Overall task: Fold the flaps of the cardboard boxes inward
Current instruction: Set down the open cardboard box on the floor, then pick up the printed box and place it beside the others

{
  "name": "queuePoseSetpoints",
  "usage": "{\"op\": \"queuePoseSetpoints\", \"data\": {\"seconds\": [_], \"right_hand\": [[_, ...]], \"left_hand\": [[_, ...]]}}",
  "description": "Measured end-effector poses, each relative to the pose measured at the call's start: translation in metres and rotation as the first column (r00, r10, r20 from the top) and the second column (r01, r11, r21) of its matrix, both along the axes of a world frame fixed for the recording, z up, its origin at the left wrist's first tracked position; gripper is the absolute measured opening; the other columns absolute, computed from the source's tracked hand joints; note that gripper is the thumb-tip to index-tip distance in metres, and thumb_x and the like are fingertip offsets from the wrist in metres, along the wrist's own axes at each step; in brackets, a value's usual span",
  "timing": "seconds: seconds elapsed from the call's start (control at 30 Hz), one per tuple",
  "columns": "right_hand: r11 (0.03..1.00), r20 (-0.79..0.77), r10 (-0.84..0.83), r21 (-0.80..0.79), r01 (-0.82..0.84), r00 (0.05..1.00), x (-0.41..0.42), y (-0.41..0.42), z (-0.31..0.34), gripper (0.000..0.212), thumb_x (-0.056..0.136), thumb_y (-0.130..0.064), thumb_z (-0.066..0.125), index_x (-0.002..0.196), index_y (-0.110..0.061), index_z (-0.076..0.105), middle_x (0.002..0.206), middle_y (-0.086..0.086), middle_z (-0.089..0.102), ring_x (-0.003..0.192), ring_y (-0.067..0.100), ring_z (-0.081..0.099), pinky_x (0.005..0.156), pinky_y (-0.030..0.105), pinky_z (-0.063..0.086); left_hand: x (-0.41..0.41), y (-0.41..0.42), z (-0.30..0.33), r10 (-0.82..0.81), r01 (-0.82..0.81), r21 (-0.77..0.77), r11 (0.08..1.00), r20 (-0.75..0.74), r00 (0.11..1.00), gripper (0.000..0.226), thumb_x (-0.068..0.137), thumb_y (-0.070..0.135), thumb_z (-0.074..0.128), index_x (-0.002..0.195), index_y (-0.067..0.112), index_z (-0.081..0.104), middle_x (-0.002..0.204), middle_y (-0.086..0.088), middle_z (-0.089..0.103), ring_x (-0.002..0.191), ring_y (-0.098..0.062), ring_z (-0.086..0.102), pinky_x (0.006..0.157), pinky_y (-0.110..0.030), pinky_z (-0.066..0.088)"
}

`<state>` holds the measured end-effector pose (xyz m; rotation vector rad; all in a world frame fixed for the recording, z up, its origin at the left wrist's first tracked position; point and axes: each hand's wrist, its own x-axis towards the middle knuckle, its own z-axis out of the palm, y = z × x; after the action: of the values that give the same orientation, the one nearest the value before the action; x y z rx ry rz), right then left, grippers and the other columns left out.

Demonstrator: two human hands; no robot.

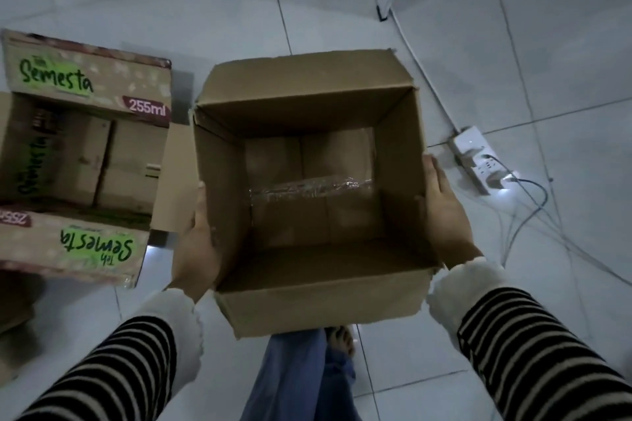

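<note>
A plain brown cardboard box [307, 304] is held open-top up in front of me, above the floor. Its far flap [301, 79] and near flap [321, 308] stand out from the rim; the bottom inside is taped. My left hand [196, 249] presses flat against the box's left side. My right hand [444, 212] presses flat against its right side. A second box printed "Semesta 255ml" [82, 161] lies open on the floor to the left, its flaps spread outward.
White tiled floor all around. A white power strip [477, 159] with plugs and several cables lies to the right of the box. My foot and blue trouser leg [307, 376] are beneath the held box. A white furniture corner [386, 10] stands at the far right.
</note>
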<state>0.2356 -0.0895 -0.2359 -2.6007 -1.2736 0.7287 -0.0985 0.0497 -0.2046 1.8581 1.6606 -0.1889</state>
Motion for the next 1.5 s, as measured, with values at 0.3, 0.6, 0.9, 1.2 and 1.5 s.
{"op": "queuePoseSetpoints", "data": {"seconds": [0.3, 0.6, 0.9, 1.2, 1.5], "right_hand": [[0.998, 0.058, -0.049, -0.038, 0.051, 0.997, -0.007, -0.004, -0.001, 0.085, 0.086, 0.006, 0.046, 0.144, -0.034, -0.002, 0.157, 0.002, 0.015, 0.130, 0.033, 0.041, 0.103, 0.050, 0.038], [0.994, 0.064, -0.050, -0.094, 0.056, 0.997, -0.015, 0.001, 0.031, 0.068, 0.089, 0.001, 0.046, 0.146, -0.017, 0.013, 0.154, 0.013, 0.021, 0.126, 0.042, 0.042, 0.100, 0.055, 0.042], [0.980, 0.000, 0.170, -0.108, -0.169, 0.985, -0.121, 0.034, 0.120, 0.059, 0.089, -0.006, 0.053, 0.142, -0.012, 0.028, 0.157, 0.005, 0.016, 0.133, 0.028, 0.038, 0.094, 0.037, 0.047], [0.946, -0.169, 0.308, -0.055, -0.321, 0.936, -0.298, 0.105, 0.150, 0.053, 0.092, -0.019, 0.049, 0.141, -0.014, 0.030, 0.154, 0.006, 0.024, 0.129, 0.023, 0.044, 0.097, 0.040, 0.048], [0.996, -0.164, -0.003, -0.091, -0.012, 0.986, -0.451, 0.166, 0.095, 0.052, 0.094, -0.018, 0.045, 0.142, -0.006, 0.027, 0.151, 0.015, 0.028, 0.127, 0.037, 0.041, 0.100, 0.049, 0.041]], "left_hand": [[-0.009, -0.001, -0.003, 0.035, -0.036, 0.001, 0.999, 0.083, 0.996, 0.077, 0.091, 0.002, 0.043, 0.146, 0.030, -0.003, 0.126, -0.024, 0.055, 0.105, -0.038, 0.057, 0.088, -0.047, 0.048], [-0.016, -0.013, 0.014, 0.007, -0.007, -0.047, 0.999, 0.005, 1.000, 0.080, 0.090, 0.013, 0.049, 0.145, 0.025, -0.007, 0.133, -0.023, 0.050, 0.102, -0.038, 0.059, 0.082, -0.044, 0.050], [-0.066, -0.060, 0.111, 0.189, -0.184, -0.053, 0.981, 0.119, 0.975, 0.063, 0.091, 0.022, 0.049, 0.144, 0.019, 0.016, 0.139, -0.014, 0.046, 0.122, -0.033, 0.045, 0.095, -0.044, 0.043], [-0.217, 0.005, 0.141, 0.218, -0.218, 0.010, 0.976, 0.029, 0.976, 0.055, 0.090, 0.026, 0.048, 0.141, 0.016, 0.028, 0.140, -0.016, 0.046, 0.121, -0.035, 0.048, 0.097, -0.046, 0.044], [-0.371, 0.122, 0.101, -0.076, 0.077, 0.048, 0.996, -0.039, 0.996, 0.053, 0.093, 0.025, 0.044, 0.142, 0.013, 0.028, 0.146, -0.016, 0.039, 0.130, -0.036, 0.036, 0.107, -0.045, 0.031]]}}
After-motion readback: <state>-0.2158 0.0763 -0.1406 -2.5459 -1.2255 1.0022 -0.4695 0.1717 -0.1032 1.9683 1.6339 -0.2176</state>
